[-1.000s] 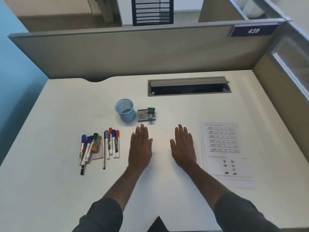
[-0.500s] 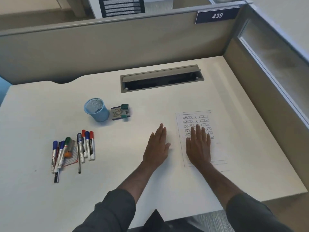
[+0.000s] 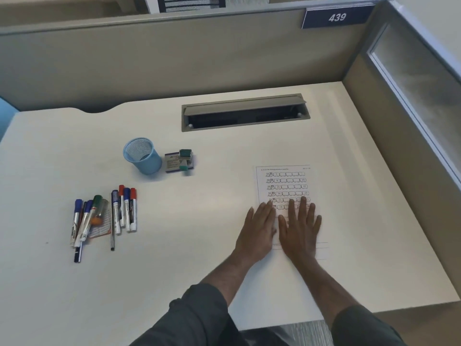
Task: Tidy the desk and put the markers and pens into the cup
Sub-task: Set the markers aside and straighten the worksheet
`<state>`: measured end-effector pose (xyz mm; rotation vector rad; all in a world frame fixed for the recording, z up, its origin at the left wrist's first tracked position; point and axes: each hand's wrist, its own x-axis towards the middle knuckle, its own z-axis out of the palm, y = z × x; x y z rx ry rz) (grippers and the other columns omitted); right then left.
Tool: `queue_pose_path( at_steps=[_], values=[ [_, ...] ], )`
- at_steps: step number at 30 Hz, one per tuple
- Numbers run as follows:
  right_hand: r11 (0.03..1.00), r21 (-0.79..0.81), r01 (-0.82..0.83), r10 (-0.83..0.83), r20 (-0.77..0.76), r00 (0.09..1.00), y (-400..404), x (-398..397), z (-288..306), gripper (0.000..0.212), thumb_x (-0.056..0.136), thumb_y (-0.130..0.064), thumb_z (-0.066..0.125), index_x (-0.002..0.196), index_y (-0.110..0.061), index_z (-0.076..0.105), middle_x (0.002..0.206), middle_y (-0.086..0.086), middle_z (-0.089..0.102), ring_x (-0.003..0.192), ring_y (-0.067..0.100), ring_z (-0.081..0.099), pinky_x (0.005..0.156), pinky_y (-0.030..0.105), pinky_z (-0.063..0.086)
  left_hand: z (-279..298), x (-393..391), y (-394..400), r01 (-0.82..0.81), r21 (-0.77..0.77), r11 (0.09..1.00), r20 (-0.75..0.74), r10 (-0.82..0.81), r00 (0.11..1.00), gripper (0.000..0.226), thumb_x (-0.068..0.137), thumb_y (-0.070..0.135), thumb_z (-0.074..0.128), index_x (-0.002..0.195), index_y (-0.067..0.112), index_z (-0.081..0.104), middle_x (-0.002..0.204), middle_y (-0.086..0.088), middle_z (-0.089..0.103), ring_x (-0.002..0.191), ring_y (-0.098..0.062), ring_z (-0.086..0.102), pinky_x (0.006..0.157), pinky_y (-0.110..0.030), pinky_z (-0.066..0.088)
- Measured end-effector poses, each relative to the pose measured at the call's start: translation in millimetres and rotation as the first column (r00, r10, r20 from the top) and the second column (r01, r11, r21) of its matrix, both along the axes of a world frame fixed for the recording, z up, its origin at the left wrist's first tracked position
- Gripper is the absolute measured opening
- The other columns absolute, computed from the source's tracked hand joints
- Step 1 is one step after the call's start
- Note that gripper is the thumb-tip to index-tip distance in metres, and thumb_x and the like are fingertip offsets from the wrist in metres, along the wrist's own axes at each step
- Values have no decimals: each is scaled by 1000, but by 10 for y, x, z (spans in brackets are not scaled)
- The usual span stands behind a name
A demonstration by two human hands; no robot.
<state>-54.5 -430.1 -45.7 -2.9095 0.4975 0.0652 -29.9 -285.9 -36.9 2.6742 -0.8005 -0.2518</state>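
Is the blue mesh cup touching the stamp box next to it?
Cannot tell. In the head view the blue mesh cup and the stamp box sit side by side, the cup's wall overlapping the box's left edge from this angle; no gap or contact shows plainly.

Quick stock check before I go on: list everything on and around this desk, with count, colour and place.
cup: 1, light blue mesh, empty as far as I can see, upright, desk centre-left
stamp and small box: 1 cluster, green, grey and purple, just right of the cup
markers and pens: about ten, exact count unclear, caps blue, red and green, lying in a loose pile on the left, near side of the cup
small printed card: 1, reddish, under the pile
worksheet: 1, white with printed rows, right of centre
cable tray: 1, grey, lid open, back of desk
number plate: 1, navy, reads 439, on the partition
desk: 1, white
left hand: flat, at the worksheet's left edge
right hand: flat, on the worksheet
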Motion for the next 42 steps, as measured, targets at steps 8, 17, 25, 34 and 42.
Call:
queue_pose_path(
  at_steps=[8, 17, 25, 34, 42],
  values=[
    [1000, 9, -18, 18, 19, 1000, 447, 142, 3, 62, 100, -47, 27, 155, -18, 29, 164, 14, 14, 149, 39, 14, 117, 59, 14, -17, 87, 431, -52, 76, 996, 82, 46, 996, 55, 106, 37, 30, 155, 11, 31, 166, -4, 23, 154, -21, 19, 124, -52, 17],
    [999, 9, -50, 50, 12, 999, 798, 254, -19, 61, 101, -46, 27, 156, -19, 25, 165, 13, 11, 150, 38, 11, 118, 58, 13, 2, 148, 776, -98, 84, 992, 89, 91, 992, 54, 105, 35, 33, 154, 11, 34, 165, -4, 26, 153, -21, 22, 123, -53, 20],
    [999, 29, -46, 45, 3, 999, 1053, 274, -5, 60, 102, -43, 37, 156, -19, 25, 165, 13, 10, 150, 38, 10, 118, 58, 12, -30, 146, 1032, -119, 80, 990, 92, 112, 989, 54, 106, 35, 29, 155, 13, 31, 167, -2, 20, 155, -18, 16, 124, -52, 17],
    [998, 42, -53, 53, 3, 999, 1152, 272, -40, 61, 101, -45, 28, 156, -19, 24, 165, 13, 10, 150, 38, 9, 118, 58, 11, -63, 130, 1136, -135, 43, 990, 62, 132, 989, 54, 106, 35, 28, 157, 16, 25, 168, 1, 14, 156, -15, 8, 127, -47, 9],
    [996, 72, -59, 58, 21, 998, 1157, 281, -23, 62, 100, -47, 25, 155, -19, 27, 164, 14, 11, 150, 38, 11, 118, 58, 12, -31, 128, 1117, -159, 12, 987, 35, 158, 987, 54, 106, 34, 32, 157, 17, 26, 168, 3, 12, 156, -13, 5, 127, -47, 9]
  ],
)
